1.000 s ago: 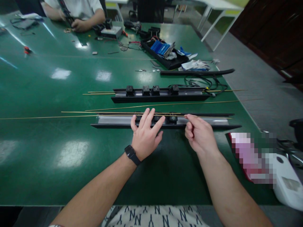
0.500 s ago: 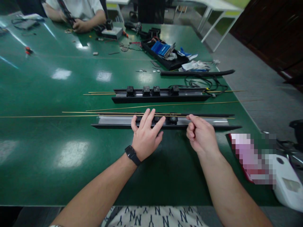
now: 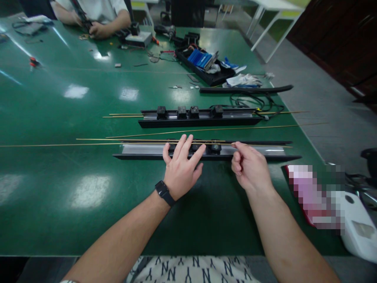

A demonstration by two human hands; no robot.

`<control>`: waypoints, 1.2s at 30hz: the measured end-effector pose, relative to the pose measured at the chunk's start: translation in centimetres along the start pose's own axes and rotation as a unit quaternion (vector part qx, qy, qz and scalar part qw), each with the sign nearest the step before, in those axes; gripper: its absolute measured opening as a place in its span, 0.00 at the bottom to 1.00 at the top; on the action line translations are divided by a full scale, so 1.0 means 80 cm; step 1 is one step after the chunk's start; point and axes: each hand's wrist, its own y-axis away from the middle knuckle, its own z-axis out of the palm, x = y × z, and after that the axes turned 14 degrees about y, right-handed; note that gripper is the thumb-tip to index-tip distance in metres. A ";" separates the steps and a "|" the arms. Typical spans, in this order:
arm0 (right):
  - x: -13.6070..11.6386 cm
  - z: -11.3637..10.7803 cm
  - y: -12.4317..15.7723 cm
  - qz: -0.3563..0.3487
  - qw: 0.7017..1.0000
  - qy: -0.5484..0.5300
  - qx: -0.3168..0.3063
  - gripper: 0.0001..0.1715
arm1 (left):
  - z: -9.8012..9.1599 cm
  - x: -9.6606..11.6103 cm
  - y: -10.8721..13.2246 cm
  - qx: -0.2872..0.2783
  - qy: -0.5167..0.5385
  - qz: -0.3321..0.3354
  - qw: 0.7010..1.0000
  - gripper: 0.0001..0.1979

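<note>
Over the near black channel profile [image 3: 132,149], my left hand [image 3: 182,173] spreads its fingers, with the fingertips across the thin brass rods. Whether they press on a rod or only hover, I cannot tell. To the right, my right hand [image 3: 251,165] pinches a long thin brass rod [image 3: 59,145] between thumb and forefinger. That rod runs along the channel and out past its left end. A second brass rod [image 3: 97,139] lies just behind it. Inside the channel sit black blocks [image 3: 216,147], partly hidden by my left hand.
Behind lies another channel [image 3: 200,124] with several black blocks, rods and a coiled black cable [image 3: 244,101]. A loose rod [image 3: 182,132] lies between the channels. Farther back are a black tray [image 3: 212,78], gloves [image 3: 243,81] and a co-worker's hand [image 3: 98,30]. A white device [image 3: 357,228] stands right.
</note>
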 end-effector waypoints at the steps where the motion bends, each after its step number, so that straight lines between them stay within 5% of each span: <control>1: 0.000 0.000 0.000 0.001 1.000 0.000 -0.002 0.12 | 0.000 0.000 0.000 -0.001 0.000 -0.001 1.000 0.25; 36: -0.001 0.000 -0.001 -0.005 1.000 0.005 0.024 0.14 | -0.001 0.001 0.000 -0.005 0.002 -0.007 1.000 0.25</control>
